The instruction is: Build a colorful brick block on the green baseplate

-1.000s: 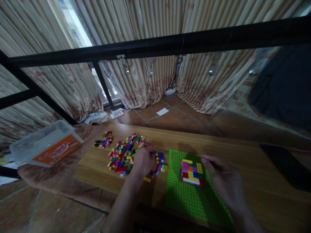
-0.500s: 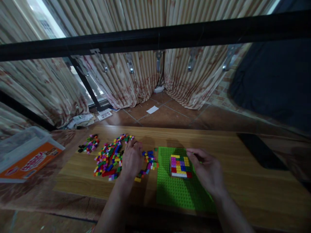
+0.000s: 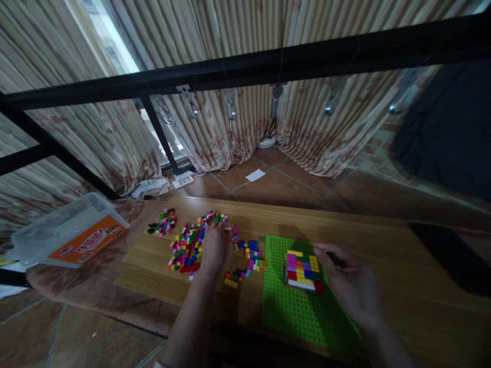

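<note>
My left hand (image 3: 217, 248) is over the spread of loose toy bricks (image 3: 187, 237), fingers closed. A small white toy brick (image 3: 228, 229) shows at its fingertips. My right hand (image 3: 351, 281) is at the right side of the green baseplate (image 3: 284, 312), with thumb and forefinger drawn together near the far right corner of a brick block. Whatever is in that pinch is hidden. The brick block (image 3: 304, 270) stands on the baseplate, its top a patchwork of yellow, purple, red, blue, green, orange and white bricks.
A separate little heap of bricks (image 3: 163, 223) lies at the table's far left. The clear plastic box (image 3: 88, 240) with an orange label is left of the wooden table (image 3: 149, 278). A dark flat object (image 3: 448, 253) lies at the right. A black rail (image 3: 249, 66) crosses beyond the table.
The view has swung left, so everything sits further right in the picture. My left hand has closed up, with a white brick now showing at its fingertips. My right hand stays beside the block.
</note>
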### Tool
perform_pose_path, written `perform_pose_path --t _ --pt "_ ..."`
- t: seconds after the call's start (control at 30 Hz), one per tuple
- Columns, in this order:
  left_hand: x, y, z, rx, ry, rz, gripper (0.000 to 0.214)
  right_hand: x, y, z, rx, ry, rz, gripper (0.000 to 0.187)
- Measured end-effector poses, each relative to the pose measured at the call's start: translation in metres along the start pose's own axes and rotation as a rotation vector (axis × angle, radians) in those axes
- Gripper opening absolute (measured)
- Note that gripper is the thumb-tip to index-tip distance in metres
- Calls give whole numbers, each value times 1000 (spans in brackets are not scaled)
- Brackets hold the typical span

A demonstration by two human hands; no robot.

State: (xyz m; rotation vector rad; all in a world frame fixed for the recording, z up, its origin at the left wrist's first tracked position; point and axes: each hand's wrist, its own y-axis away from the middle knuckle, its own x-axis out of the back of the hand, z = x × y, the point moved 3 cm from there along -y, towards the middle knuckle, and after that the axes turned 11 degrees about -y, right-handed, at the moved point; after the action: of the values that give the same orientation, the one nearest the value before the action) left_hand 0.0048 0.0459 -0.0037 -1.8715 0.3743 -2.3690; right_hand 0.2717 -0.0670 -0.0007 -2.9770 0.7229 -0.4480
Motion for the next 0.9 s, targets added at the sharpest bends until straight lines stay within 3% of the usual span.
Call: perform_pose_path --t 0.23,0.43,0.53,0.63,0.7,0.77,0.83,0.9 --pt "-10 -3 25 -82 -166 13 20 -3 -1 2 1 9 -20 28" --pt "-9 -5 24 -81 -187 44 24 -3 -1 -2 49 -17 -18 27" --pt "-1 -8 23 -73 -47 116 22 -2 -2 -3 69 -45 9 26" --pt "10 -4 30 -38 327 165 21 -1 -2 -5 84 -79 39 25" --pt "13 5 41 8 690 66 22 -1 -1 -8 96 -98 35 23" --pt "12 19 59 58 1023 -182 27 -2 0 -13 126 -120 -7 22" --pt "12 35 77 69 1197 -414 32 -5 3 -19 173 -132 -83 22" --pt "13 46 90 46 1316 -555 35 -8 5 -25 223 -129 -183 24"
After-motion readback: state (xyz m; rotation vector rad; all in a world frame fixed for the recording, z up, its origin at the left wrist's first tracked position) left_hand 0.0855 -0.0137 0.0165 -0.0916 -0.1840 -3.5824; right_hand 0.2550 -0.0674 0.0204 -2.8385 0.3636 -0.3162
